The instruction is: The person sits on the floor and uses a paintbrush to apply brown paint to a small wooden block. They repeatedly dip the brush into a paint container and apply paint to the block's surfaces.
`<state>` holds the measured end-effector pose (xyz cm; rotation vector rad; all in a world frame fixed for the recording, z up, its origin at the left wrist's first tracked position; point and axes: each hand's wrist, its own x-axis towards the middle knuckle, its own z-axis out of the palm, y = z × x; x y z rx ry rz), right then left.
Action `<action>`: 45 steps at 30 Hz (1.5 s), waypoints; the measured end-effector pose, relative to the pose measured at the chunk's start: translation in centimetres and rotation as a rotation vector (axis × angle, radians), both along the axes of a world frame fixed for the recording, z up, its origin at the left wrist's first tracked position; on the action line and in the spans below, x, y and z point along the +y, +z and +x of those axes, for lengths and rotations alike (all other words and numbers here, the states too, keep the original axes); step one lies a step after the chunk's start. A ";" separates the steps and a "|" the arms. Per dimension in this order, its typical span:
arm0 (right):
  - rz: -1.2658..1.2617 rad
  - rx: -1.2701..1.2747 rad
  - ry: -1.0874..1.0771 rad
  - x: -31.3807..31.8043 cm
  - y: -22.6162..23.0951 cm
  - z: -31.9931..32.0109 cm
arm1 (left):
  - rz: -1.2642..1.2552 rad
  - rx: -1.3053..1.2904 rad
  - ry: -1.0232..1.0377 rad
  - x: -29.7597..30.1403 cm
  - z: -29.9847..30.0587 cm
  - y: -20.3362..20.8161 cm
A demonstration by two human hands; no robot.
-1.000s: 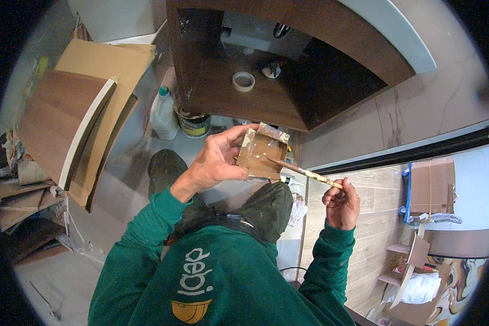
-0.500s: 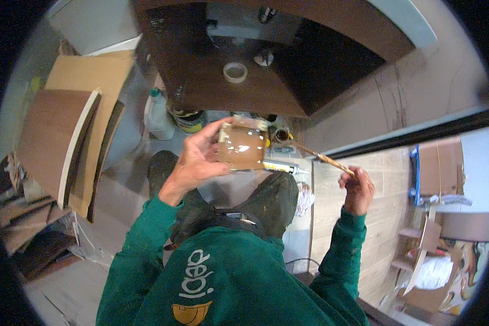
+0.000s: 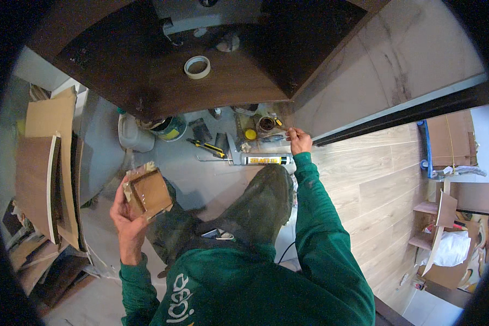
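My left hand (image 3: 129,213) is closed round the edge of a small square brown tray-like box (image 3: 153,191), tilted above my left thigh. Pale tape wraps its rim and its inside looks glossy. Ahead and to the right, my right hand (image 3: 299,141) is closed on a thin brown stick (image 3: 281,128), mostly hidden, that points toward a small round jar (image 3: 266,124) of dark liquid. Beside the jar lie a yellow lid (image 3: 250,134) and a small yellow item (image 3: 278,121). Behind my right knee lies a sealant cartridge in a caulking gun (image 3: 266,160).
A yellow-black utility knife (image 3: 206,146) lies on the floor near a white jug (image 3: 134,133) and a bucket (image 3: 171,129). Inside the dark cabinet (image 3: 239,81) rests a tape roll (image 3: 197,67). Boards and cardboard (image 3: 35,185) lean at the left; a panel edge (image 3: 407,103) runs at the right.
My left hand has lowered the box to the left and tilted it. The right hand has moved forward and left with the stick, toward the jar. The view has shifted too.
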<state>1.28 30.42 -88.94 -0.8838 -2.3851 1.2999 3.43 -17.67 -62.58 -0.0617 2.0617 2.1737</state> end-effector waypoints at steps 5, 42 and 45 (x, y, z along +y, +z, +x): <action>0.240 -0.146 0.040 0.1 -2.5 -3.2 | -0.013 0.045 -0.005 0.1 1.0 0.5; -1.198 0.191 -0.509 3.8 -1.0 5.7 | 0.148 -0.097 -0.280 11.9 -7.3 -16.0; -1.239 0.265 -0.396 3.5 1.6 6.6 | 0.192 -0.096 -0.324 14.4 -8.9 -17.4</action>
